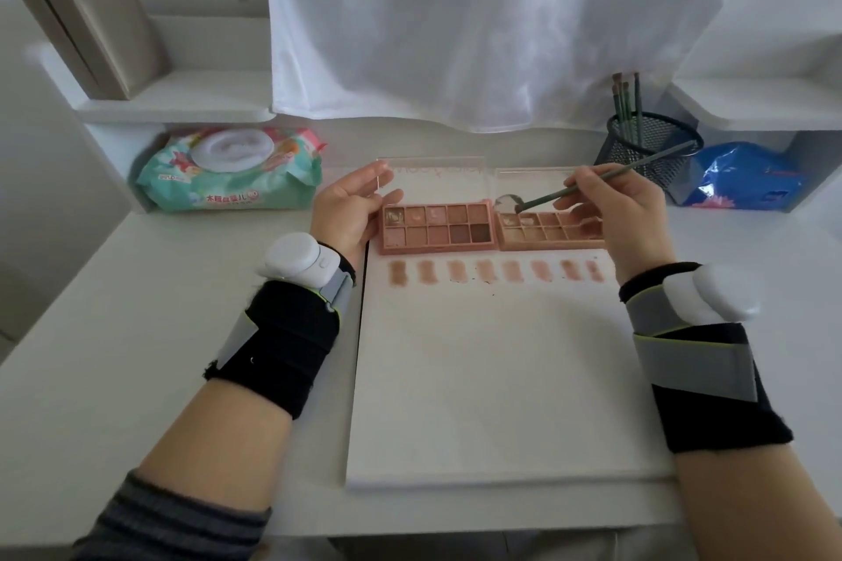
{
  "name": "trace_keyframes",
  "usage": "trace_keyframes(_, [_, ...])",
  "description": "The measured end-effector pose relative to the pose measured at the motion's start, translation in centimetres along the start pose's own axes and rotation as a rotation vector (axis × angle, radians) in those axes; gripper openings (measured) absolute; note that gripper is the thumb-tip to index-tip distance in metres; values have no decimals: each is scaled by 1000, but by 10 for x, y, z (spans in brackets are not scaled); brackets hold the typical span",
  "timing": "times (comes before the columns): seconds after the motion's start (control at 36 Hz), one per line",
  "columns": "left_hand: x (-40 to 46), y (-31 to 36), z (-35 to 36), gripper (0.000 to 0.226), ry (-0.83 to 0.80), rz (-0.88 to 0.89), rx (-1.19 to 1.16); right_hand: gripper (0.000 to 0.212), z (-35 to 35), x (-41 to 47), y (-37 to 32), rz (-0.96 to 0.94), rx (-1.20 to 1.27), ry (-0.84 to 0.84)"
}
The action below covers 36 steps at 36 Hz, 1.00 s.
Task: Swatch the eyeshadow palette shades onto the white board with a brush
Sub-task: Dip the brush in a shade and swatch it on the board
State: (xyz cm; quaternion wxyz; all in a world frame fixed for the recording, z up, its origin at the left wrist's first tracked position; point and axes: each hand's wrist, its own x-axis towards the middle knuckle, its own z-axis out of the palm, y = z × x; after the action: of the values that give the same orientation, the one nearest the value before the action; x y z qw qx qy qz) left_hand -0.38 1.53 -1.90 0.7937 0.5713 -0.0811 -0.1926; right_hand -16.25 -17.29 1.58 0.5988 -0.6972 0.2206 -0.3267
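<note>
Two open eyeshadow palettes lie at the far edge of the white board (pixel 496 378): a pink one (pixel 437 227) on the left and a paler one (pixel 546 231) on the right, both with clear lids raised. My left hand (pixel 351 207) holds the left palette's lid and left edge. My right hand (pixel 615 205) pinches a thin green brush (pixel 606 178), its tip just above the right palette's upper left pans. A row of several pinkish-brown swatches (pixel 496 271) runs across the board below the palettes.
A black mesh cup (pixel 651 150) with more brushes stands at the back right, a blue bag (pixel 747 175) beside it. A pack of wet wipes (pixel 232 173) lies at the back left under a shelf. A white cloth (pixel 478 23) hangs behind the palettes.
</note>
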Motion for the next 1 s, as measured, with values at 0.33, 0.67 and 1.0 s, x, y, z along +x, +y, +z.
trace_keyframes(0.33, [3, -2, 2, 46, -4, -12, -32, 12, -8, 3, 6, 119, 34, 9])
trace_keyframes(0.67, [7, -6, 3, 43, 6, 28, -30, 13, -10, 4, 9, 134, 39, 44])
trace_keyframes(1.0, [8, -12, 8, 40, -45, 112, 127, 12, -11, 3, 11, 139, 58, 64])
